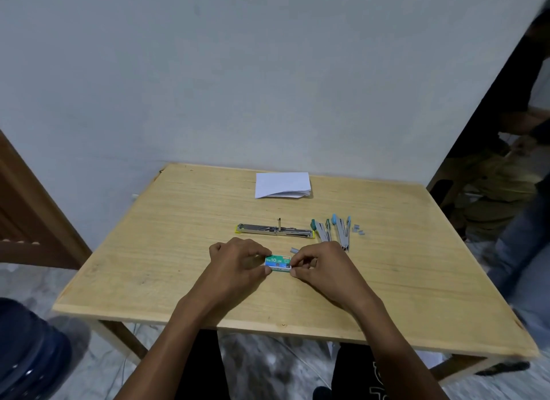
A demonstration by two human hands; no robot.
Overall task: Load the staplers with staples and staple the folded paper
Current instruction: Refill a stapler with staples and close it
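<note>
Both hands (238,259) pinch staple box (277,262).

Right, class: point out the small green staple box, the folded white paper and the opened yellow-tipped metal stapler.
small green staple box (277,261): head view, printed top.
folded white paper (282,184): head view, top sheet.
opened yellow-tipped metal stapler (275,230): head view, metal rail.

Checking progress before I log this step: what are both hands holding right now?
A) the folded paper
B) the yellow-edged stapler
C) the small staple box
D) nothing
C: the left hand and right hand pinch the staple box between them above the table, while the folded paper and the opened stapler lie untouched farther back.
</note>
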